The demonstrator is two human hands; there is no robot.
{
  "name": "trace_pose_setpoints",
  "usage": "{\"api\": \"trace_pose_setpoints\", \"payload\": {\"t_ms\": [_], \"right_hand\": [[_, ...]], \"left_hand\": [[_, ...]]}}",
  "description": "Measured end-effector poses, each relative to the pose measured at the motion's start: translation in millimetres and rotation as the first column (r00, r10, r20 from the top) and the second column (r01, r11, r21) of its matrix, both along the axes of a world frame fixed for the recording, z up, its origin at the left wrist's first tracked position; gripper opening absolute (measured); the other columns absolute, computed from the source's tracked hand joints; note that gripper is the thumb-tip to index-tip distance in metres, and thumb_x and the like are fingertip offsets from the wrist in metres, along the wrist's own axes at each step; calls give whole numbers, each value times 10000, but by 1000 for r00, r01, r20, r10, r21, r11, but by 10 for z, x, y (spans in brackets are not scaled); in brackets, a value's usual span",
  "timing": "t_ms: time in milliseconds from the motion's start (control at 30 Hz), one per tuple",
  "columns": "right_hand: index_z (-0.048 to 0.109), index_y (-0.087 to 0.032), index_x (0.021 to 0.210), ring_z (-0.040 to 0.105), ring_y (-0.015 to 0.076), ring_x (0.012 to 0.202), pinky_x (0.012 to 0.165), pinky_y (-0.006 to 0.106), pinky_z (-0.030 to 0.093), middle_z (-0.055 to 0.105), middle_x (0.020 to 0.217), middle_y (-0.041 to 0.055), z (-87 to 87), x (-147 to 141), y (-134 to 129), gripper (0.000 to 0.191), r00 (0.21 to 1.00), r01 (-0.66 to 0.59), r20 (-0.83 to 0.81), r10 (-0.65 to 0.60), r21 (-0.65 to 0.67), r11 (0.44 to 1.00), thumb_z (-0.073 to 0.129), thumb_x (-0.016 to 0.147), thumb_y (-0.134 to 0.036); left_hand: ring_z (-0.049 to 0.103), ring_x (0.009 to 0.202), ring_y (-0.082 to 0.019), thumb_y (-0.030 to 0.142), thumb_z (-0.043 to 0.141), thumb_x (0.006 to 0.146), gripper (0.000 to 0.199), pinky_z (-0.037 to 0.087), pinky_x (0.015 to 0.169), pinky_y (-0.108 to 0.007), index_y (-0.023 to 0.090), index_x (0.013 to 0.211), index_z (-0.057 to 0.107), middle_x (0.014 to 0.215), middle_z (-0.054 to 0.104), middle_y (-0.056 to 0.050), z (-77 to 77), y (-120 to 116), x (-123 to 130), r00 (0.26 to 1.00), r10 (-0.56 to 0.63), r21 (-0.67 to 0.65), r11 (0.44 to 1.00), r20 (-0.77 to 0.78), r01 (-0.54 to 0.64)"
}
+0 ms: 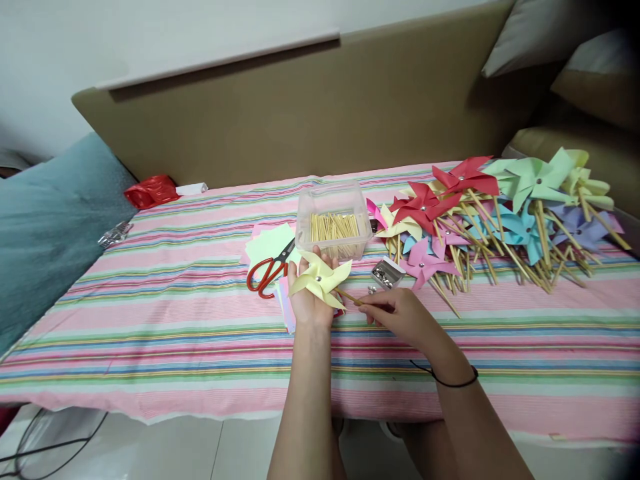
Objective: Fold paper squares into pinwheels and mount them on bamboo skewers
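Observation:
A pale yellow paper pinwheel (323, 283) with a silver pin at its centre lies over the palm of my left hand (311, 312). That hand is turned palm up, its fingers stretched out behind the paper blades. My right hand (400, 313) is closed, pinching the pinwheel's thin wooden stick (351, 297) near its lower end. Just beyond my left hand stands a clear plastic box (360, 233) of short wooden sticks (333, 227). Red-handled scissors (267, 277) rest on coloured paper sheets (270, 241) to the left. A small box of metal pins (387, 272) sits beyond my right hand.
Many finished pinwheels, among them a red one (423, 208) and a green one (539, 180), are heaped at the right. A red plastic bag (153, 192) lies at the back left. The striped cloth (165, 320) covers the surface; a brown backrest (280, 113) rises behind.

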State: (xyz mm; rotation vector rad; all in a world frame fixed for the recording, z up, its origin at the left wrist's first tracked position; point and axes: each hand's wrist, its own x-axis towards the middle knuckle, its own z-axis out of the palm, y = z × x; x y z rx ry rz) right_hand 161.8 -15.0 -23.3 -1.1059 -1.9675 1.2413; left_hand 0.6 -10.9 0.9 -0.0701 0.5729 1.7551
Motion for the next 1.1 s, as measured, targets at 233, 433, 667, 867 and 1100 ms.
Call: {"api": "trace_pose_setpoints", "payload": {"t_ms": [233, 433, 667, 867, 1100], "right_hand": [[777, -167, 740, 511, 118, 499, 485, 237, 389, 619, 548, 4, 15, -2, -1, 275, 1000, 9, -18, -9, -16, 1000, 585, 872, -312], [787, -170, 832, 536, 130, 539, 527, 246, 417, 639, 587, 12, 24, 3, -2, 262, 997, 15, -81, -19, -50, 999, 580, 864, -328], [741, -163, 700, 479, 113, 522, 517, 246, 368, 580, 549, -5, 30, -5, -1, 311, 1000, -3, -20, 3, -8, 1000, 546, 892, -310], [750, -160, 732, 449, 109, 513, 503, 244, 345, 560, 544, -9, 36, 8, -5, 305, 999, 0, -36, -1, -28, 1000, 552, 884, -336], [763, -154, 770, 455, 113, 529, 516, 246, 350, 580, 575, 2, 23, 13, -1, 291, 998, 24, -55, -29, -80, 996, 564, 862, -346]], "left_hand": [[654, 761, -133, 432, 423, 958, 315, 526, 905, -345, 186, 920, 615, 976, 711, -50, 12, 8, -3, 1000, 15, -13, 1000, 22, -15], [676, 815, -156, 448, 453, 942, 312, 523, 920, -380, 189, 877, 615, 976, 723, -45, -15, 6, -36, 997, 42, 1, 999, 67, -42], [666, 802, -135, 454, 444, 948, 330, 512, 938, -351, 179, 919, 624, 1028, 723, -57, -11, -3, -49, 998, 35, 26, 999, 59, -37], [671, 798, -139, 446, 456, 945, 314, 510, 945, -366, 186, 889, 621, 980, 724, -40, -6, 5, -53, 997, 30, 26, 999, 65, -32], [675, 771, -156, 455, 461, 938, 320, 517, 928, -398, 181, 877, 616, 951, 729, -46, -15, 9, -68, 998, 30, 17, 999, 54, -31]]}}
